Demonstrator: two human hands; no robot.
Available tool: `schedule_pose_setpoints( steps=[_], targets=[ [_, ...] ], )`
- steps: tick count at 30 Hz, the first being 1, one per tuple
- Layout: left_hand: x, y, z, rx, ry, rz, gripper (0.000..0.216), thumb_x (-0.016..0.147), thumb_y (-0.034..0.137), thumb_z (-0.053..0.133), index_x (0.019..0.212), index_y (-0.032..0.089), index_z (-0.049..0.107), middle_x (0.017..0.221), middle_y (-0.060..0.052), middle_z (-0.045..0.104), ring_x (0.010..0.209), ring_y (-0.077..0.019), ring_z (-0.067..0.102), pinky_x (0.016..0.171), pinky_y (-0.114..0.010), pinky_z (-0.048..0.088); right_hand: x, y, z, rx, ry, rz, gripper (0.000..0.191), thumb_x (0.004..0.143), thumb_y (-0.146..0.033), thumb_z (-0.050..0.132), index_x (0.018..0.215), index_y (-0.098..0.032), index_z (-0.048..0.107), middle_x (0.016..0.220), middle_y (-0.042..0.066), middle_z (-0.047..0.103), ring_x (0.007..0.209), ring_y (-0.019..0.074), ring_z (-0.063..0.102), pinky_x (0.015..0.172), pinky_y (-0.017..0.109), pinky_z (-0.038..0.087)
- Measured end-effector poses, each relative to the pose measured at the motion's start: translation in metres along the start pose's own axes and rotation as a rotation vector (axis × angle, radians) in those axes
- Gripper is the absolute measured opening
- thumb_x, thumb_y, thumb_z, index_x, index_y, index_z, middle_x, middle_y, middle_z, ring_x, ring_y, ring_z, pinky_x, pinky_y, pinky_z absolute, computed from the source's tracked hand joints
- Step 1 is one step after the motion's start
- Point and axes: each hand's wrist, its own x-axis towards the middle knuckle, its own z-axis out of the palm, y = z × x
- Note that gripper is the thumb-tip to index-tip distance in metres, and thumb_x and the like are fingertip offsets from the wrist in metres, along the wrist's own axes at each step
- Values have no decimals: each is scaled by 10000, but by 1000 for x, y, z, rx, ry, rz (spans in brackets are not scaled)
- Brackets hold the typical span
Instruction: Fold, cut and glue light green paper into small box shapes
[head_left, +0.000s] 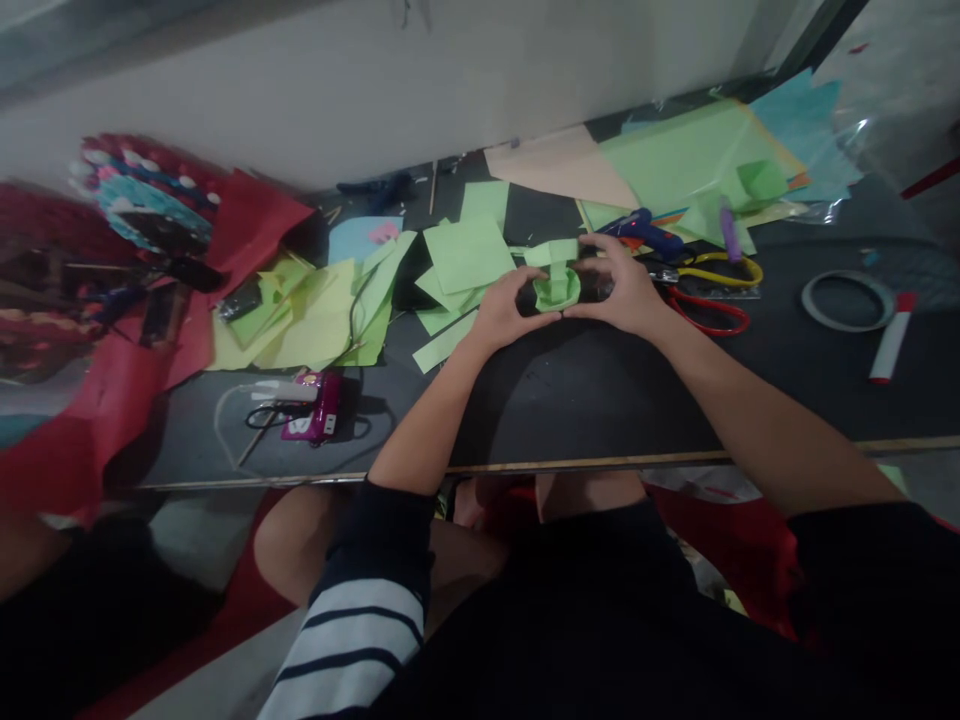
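Dark tabletop (pixel 600 400), pale wall (pixel 360 90) behind, lots of clutter. Green paper cup (pixel 559 293) is directly between left hand (pixel 504 310) and right hand (pixel 628 290), neither clearly nearer. Both hold it with curved fingers, thumbs almost meeting on the near side. Long axis points away from the person, along its strip. Green sheets (pixel 466 255) crowd the left; glue gun (pixel 654 234) and scissors (pixel 720 268) block the right.

the left edge cuts off red sheet (pixel 124 400), the bottom striped sleeve (pixel 349 625).
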Motion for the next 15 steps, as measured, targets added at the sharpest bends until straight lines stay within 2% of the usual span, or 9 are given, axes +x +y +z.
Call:
schedule_pose_setpoints(
  steps=[3, 7, 11, 15],
  targets=[
    [-1, 0, 1, 9, 7, 1, 632, 892, 574, 794, 1380, 215, 613, 1440, -160, 691, 1319, -311, 679, 1082, -429, 576, 1, -1, -2, 12, 1, 5, 1092, 708, -576, 927, 1612, -246, 411, 1355, 159, 740, 1274, 435, 689, 998, 595, 593],
    [-1, -1, 1, 40, -19, 2, 695, 913, 608, 762, 1458, 217, 576, 1481, -183, 669, 1373, -351, 651, 1094, -474, 571, 0, -3, -4, -50, 4, -6, 1100, 732, -620, 914, 1633, -260, 397, 1319, 161, 757, 1314, 449, 664, 1055, 635, 568],
    [1, -4, 0, 70, -65, 7, 699, 886, 625, 787, 1426, 214, 622, 1441, -166, 704, 1340, -354, 664, 1116, -487, 560, -2, -1, -4, -104, -21, -25, 1022, 733, -542, 936, 1588, -262, 450, 1258, 152, 777, 1314, 448, 670, 1113, 648, 533],
    [3, -7, -3, 106, -153, 9, 715, 847, 604, 830, 1406, 195, 651, 1382, -156, 735, 1281, -355, 690, 1116, -494, 557, -3, 2, -3, -129, -80, -30, 886, 683, -435, 969, 1444, -260, 551, 1266, 145, 776, 1252, 442, 708, 1080, 647, 550]
  ],
)
